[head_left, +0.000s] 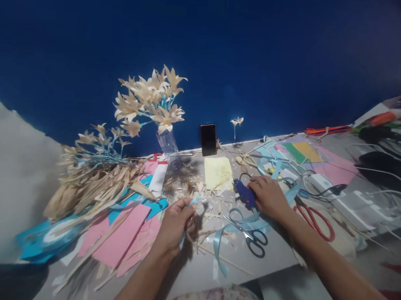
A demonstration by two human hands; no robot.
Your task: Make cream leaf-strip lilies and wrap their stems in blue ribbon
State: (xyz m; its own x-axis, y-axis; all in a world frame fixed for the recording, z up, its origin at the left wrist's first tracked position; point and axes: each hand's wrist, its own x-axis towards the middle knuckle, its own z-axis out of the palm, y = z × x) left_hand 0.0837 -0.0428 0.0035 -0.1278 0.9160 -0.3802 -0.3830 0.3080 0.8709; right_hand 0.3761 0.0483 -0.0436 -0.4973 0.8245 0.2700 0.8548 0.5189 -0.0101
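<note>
While the left hand point(178, 224) holds a thin, light blue stem point(195, 199) in a close pinch between thumb and fingers, its pale tip pointing up and away, the right hand point(268, 196) lies palm down over a dark blue tool point(244, 193), which looks like a glue gun. In the head view, the right fingers touch the tool's near end, curled only partly around it; whether they grip it firmly or merely rest there, I cannot tell. The stem is above the table point(279, 248), near its middle, with the tool lying to its right. Just below the tool, a loose light blue ribbon point(217, 245) trails past a pair of black-handled scissors point(249, 235) and on towards the right wrist. If the tool were lifted carelessly, that wrist could catch the ribbon and drag the scissors along. If the tool is hot, its nozzle could burn a finger or mark the yellow paper point(216, 171) close by. Too tight a pinch might bend the slender stem, and the dry scraps point(185, 178) scattered just beyond it could stick to any fresh glue.
</note>
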